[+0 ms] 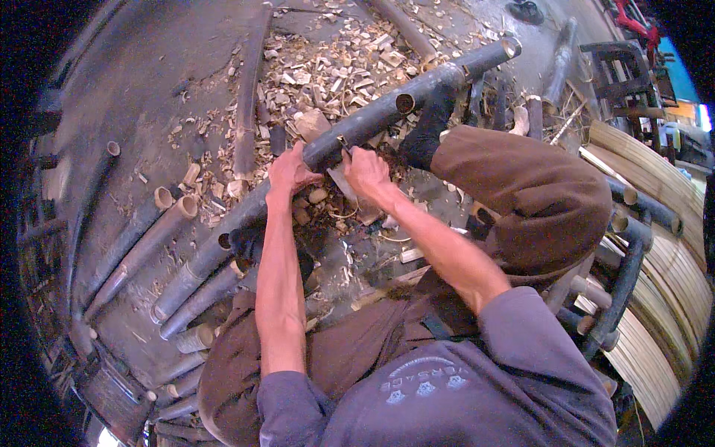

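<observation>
i note the long dark bamboo pole (372, 115) lying across the knees, axis running lower left to upper right, with the left hand (289, 171) clamped around it and the right hand (365, 170) just beside, fist closed on a small tool i cannot make out.

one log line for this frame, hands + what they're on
left hand: gripping dark bamboo pole | right hand: on same pole, tool unclear | pole: slanted across lap | floor: wood chips

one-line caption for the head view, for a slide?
Both hands, left hand and right hand, grip a dark bamboo pole over scattered wood chips.
</observation>
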A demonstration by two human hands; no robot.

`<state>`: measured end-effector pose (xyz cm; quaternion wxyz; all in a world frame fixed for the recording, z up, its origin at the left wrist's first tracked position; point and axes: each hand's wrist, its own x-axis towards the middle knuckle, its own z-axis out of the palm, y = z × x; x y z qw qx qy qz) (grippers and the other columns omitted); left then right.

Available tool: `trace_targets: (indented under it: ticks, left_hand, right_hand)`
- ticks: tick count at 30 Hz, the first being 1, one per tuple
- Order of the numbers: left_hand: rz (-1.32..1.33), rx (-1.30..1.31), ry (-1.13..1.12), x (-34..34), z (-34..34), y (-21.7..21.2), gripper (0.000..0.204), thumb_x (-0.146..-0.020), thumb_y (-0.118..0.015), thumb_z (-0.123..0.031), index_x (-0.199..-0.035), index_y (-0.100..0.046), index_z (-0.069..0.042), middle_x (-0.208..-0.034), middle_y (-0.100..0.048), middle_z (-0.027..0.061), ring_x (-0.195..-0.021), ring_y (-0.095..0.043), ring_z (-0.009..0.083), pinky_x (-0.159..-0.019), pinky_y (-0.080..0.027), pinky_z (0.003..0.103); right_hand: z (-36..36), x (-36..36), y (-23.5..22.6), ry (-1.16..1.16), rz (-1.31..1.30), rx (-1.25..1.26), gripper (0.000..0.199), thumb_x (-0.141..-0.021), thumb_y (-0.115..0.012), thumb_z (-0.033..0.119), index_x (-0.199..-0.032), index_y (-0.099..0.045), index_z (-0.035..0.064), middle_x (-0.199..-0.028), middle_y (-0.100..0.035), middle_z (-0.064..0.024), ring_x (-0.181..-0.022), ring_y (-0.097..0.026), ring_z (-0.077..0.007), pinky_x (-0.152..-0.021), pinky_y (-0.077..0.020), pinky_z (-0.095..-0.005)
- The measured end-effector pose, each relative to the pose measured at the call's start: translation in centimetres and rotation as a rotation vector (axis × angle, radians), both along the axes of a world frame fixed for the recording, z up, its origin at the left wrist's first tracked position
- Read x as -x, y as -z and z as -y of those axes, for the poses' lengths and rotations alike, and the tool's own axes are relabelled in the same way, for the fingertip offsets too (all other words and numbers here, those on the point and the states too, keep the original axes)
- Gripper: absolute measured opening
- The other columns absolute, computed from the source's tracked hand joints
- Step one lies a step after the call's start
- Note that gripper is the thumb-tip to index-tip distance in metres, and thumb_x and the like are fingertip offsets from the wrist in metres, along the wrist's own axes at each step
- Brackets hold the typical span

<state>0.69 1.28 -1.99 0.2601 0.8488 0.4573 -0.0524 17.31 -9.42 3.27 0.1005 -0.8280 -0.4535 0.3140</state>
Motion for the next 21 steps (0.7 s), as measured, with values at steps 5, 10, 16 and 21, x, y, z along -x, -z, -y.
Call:
trace_targets:
  ticks: [5,10,16,21]
  left_hand:
    - [-0.045,0.039,0.019,-0.1,-0.5,-0.8,0.079,-0.052,-0.084,-0.050,-0.111,-0.049,-0.011,-0.093,-0.067,0.0188,-0.091,-0.065,0.0395,-0.074,-0.051,0.049]
    - [-0.045,0.065,-0.004,0.7,-0.6,0.7,0.079,-0.052,-0.085,-0.048,-0.111,-0.049,-0.011,-0.092,-0.067,0.0183,-0.091,-0.065,0.0389,-0.075,-0.051,0.050]
    - [-0.030,0.033,0.007,-0.7,-0.1,-2.1,0.073,-0.051,-0.087,-0.042,-0.103,-0.048,-0.010,-0.089,-0.067,0.0178,-0.089,-0.065,0.0388,-0.074,-0.052,0.050]
    - [0.030,0.009,0.058,-0.9,-0.9,-2.2,0.069,-0.054,-0.085,-0.040,-0.103,-0.049,-0.008,-0.094,-0.067,0.0157,-0.092,-0.064,0.0384,-0.075,-0.051,0.049]
  right_hand:
    - [0.5,0.1,2.2,-0.008,0.049,-0.178,0.034,-0.087,-0.058,0.034,-0.096,-0.058,0.0014,-0.082,-0.067,-0.0246,-0.078,-0.066,-0.0442,-0.069,-0.0538,-0.0526]
    - [-2.0,-2.3,0.1,-0.258,0.037,-0.075,0.041,-0.092,-0.051,0.036,-0.085,-0.066,-0.0020,-0.084,-0.067,-0.0261,-0.078,-0.066,-0.0446,-0.069,-0.0547,-0.0510]
    - [0.5,0.4,0.8,0.017,0.050,-0.047,0.034,-0.095,-0.048,0.033,-0.093,-0.060,0.0010,-0.080,-0.064,-0.0282,-0.078,-0.063,-0.0482,-0.074,-0.0491,-0.0560]
    - [0.8,-1.9,2.0,-0.017,-0.028,-0.227,0.036,-0.095,-0.048,0.033,-0.091,-0.061,0.0003,-0.085,-0.064,-0.0277,-0.085,-0.062,-0.0463,-0.073,-0.0483,-0.0522]
